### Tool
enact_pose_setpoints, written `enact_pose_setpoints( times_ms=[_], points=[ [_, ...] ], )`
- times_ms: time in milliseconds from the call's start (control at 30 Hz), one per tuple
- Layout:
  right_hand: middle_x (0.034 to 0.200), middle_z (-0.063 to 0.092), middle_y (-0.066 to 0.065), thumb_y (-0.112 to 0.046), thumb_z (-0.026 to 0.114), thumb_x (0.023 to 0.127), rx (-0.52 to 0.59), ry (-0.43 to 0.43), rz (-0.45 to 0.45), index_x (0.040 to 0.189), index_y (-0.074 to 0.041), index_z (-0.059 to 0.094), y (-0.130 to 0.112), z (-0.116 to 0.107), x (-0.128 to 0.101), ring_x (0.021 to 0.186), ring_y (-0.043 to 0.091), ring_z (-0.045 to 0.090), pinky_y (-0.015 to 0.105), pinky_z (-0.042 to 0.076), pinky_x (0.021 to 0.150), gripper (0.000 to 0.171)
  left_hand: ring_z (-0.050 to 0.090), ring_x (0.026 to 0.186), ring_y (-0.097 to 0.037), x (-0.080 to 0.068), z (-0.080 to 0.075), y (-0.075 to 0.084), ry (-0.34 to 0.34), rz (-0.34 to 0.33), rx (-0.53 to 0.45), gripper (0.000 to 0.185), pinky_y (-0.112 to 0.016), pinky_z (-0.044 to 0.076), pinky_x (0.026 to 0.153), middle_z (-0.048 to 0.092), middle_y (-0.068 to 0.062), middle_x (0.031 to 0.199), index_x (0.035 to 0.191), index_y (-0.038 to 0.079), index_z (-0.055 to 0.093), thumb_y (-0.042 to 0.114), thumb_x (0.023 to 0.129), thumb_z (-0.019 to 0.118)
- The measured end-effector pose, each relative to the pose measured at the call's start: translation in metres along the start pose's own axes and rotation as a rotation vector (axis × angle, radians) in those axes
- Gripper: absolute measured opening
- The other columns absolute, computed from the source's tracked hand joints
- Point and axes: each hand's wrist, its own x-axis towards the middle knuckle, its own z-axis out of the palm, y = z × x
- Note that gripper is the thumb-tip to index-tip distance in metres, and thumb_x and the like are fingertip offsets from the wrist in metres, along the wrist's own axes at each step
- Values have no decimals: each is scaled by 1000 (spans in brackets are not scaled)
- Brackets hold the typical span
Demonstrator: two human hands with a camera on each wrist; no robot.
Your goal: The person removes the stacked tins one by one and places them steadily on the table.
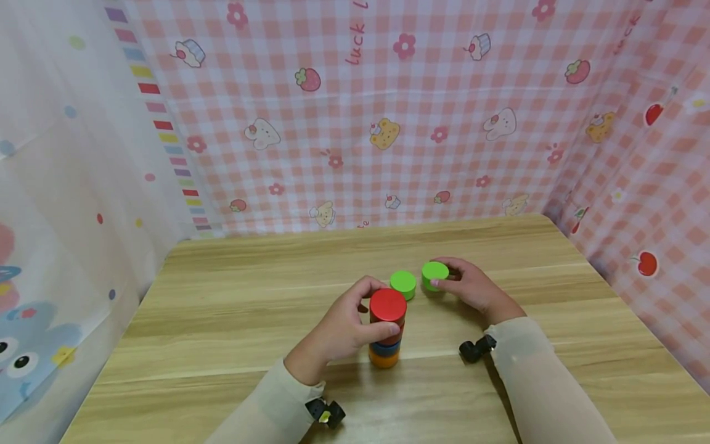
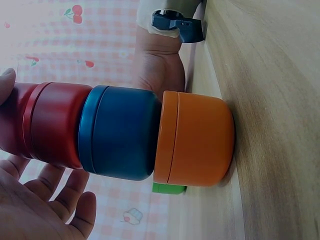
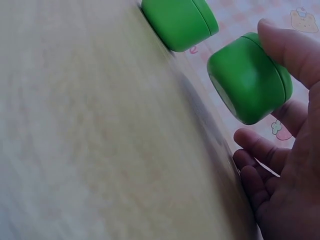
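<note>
A stack of small round lidded tins stands upright on the table. At its base is an orange tin (image 2: 200, 140), then a blue tin (image 2: 122, 132), a lower red tin (image 2: 60, 125) and a top red tin (image 1: 387, 304). My left hand (image 1: 342, 327) grips the top red tin between thumb and fingers. Just behind the stack, a green tin (image 1: 403, 282) sits on the wood. To its right my right hand (image 1: 471, 287) pinches a second green tin (image 3: 247, 82), tilted and held off the surface in the right wrist view.
The wood-grain table (image 1: 233, 308) reaches back to a pink checked curtain (image 1: 344, 123). A white patterned curtain (image 1: 66, 154) hangs at the left. Small black cameras (image 1: 324, 413) are strapped on both sleeves.
</note>
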Motion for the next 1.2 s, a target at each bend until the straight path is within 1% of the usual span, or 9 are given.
enact_pose_setpoints(
  times_ms=[100, 200, 300, 367, 500, 700, 900, 1033, 1200],
  points=[
    [151, 54, 18, -34, 77, 98, -12, -8, 9, 151, -10, 55, -1, 0, 0, 132, 36, 55, 53, 44, 111, 62, 58, 117, -19, 0, 0, 0, 1, 2, -3, 46, -45, 44, 100, 67, 2, 126, 130, 16, 59, 24, 91, 82],
    [155, 50, 18, -35, 79, 96, -33, -15, 15, 149, -11, 57, -1, 0, 0, 139, 40, 49, 60, 41, 114, 62, 58, 116, -19, 1, 0, 0, 1, 4, -6, 46, -48, 44, 101, 67, 2, 126, 129, 15, 59, 23, 91, 82],
    [157, 47, 19, -35, 80, 95, -65, -18, 12, 149, -11, 59, -1, 0, 0, 147, 43, 42, 66, 35, 118, 63, 58, 116, -19, 1, 0, 1, 1, 7, -6, 46, -52, 44, 102, 68, 1, 125, 129, 15, 59, 23, 91, 82],
    [157, 46, 20, -35, 81, 95, -84, -19, 8, 148, -11, 59, -1, 0, 0, 149, 45, 38, 67, 32, 119, 63, 58, 116, -19, 1, 0, 1, 1, 6, -5, 46, -52, 44, 102, 68, 2, 126, 129, 15, 59, 23, 91, 82],
    [155, 47, 20, -33, 81, 94, -109, -15, 6, 147, -11, 61, -1, 0, 0, 148, 44, 39, 67, 33, 119, 60, 58, 116, -19, 0, 0, 1, 1, 0, -3, 46, -52, 44, 102, 67, 2, 126, 130, 16, 59, 24, 91, 82],
    [150, 50, 19, -27, 81, 95, -94, -16, -7, 143, -9, 63, -1, 1, 1, 142, 40, 45, 62, 37, 117, 55, 58, 117, -19, 0, 0, 2, 2, -1, 0, 47, -50, 44, 103, 67, 3, 126, 130, 16, 58, 23, 90, 82],
    [150, 50, 18, -30, 81, 95, -117, -14, 8, 143, -11, 63, -1, 0, 0, 138, 39, 48, 60, 40, 113, 55, 58, 117, -19, 0, 0, 1, 3, 2, 3, 47, -52, 44, 103, 67, 2, 126, 130, 16, 58, 23, 90, 82],
    [152, 48, 21, -30, 81, 95, -116, -17, 9, 146, -8, 60, -2, 0, 0, 138, 40, 48, 60, 41, 114, 59, 58, 118, -18, 0, 0, 1, 4, 10, 5, 47, -55, 43, 105, 67, 2, 126, 129, 16, 58, 23, 90, 82],
    [157, 45, 24, -26, 80, 96, -92, -39, 2, 157, -3, 46, -4, 1, 0, 138, 41, 51, 58, 43, 113, 73, 57, 119, -18, 0, 0, -1, 6, 12, 7, 48, -54, 42, 105, 67, 2, 127, 131, 16, 58, 24, 90, 82]
  ],
)
